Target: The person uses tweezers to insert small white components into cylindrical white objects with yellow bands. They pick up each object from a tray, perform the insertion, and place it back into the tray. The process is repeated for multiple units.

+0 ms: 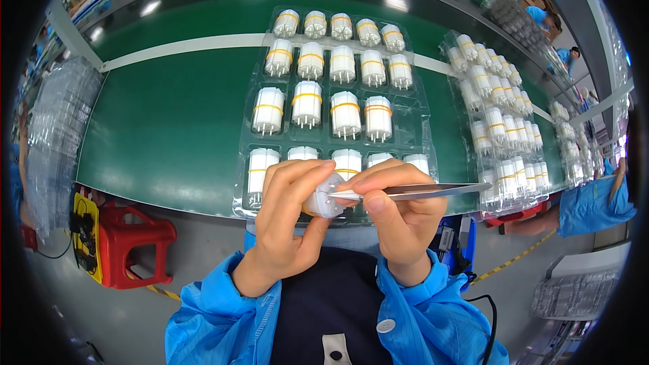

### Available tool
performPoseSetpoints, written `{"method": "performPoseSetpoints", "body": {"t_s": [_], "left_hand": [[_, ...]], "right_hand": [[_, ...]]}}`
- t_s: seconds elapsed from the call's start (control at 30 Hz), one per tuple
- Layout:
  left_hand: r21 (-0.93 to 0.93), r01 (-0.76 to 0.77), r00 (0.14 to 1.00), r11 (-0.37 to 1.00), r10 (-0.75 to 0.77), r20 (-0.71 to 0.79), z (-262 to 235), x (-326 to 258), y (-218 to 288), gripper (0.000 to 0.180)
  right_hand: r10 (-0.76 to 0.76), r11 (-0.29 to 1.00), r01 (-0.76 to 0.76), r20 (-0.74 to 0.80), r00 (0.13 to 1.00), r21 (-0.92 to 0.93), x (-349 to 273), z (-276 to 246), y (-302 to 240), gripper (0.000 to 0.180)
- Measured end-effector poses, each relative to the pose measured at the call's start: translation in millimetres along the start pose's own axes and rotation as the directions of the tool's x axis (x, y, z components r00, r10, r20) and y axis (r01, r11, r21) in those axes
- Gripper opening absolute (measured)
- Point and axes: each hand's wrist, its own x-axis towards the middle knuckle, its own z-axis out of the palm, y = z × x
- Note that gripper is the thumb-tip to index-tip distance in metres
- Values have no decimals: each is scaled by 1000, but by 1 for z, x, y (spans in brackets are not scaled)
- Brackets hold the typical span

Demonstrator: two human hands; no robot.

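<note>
We hold a small white plastic part (323,201) close to our chest, at about six o'clock from the clear blister tray (250,162) that lies on the green conveyor belt (169,122). Our left hand (287,220) is closed round the part, thumb underneath and fingers curled over the top. Our right hand (399,213) pinches a pair of metal tweezers (419,191), whose long body runs out toward three o'clock while the tips meet the face of the part; whether the tips are nipped on anything we cannot tell, since our fingers cover that spot

To do this well, we judge that the left hand should keep the part steady and turned so its face looks up at us, while the right steers the tweezers with small wrist motions only, the two hands touching each other for support as they do now. Light pressure seems wise, as the tips could slip and scratch the plastic

In the tray, rows of similar white parts with yellow bands (345,113) stand upright in their pockets; a second filled tray (500,128) lies at two o'clock. A red stool (132,243) stands at eight o'clock below the belt, and another worker's blue sleeve (591,206) shows at three o'clock
</note>
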Motion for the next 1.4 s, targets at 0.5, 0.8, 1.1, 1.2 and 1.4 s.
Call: {"method": "performPoseSetpoints", "body": {"t_s": [0.5,0.8,1.1,1.2,1.4], "left_hand": [[98,-25,1000,995,24,16,-2,4,3,64],[10,20,999,1000,-21,34,-7,4,3,57],[-172,112,993,979,-102,67,-8,1,1,59],[-192,132,990,972,-121,67,-8,0,2,58],[-230,173,984,958,-159,76,-8,-1,3,57]], "right_hand": [[-89,964,107,85,992,-244,9,1,-4,11],[-55,993,62,68,996,-97,11,-8,-1,18],[-160,964,198,206,965,-180,19,-12,-2,18],[-172,963,209,211,962,-168,20,-12,0,18],[-173,964,210,213,961,-163,21,-13,2,16]]}}
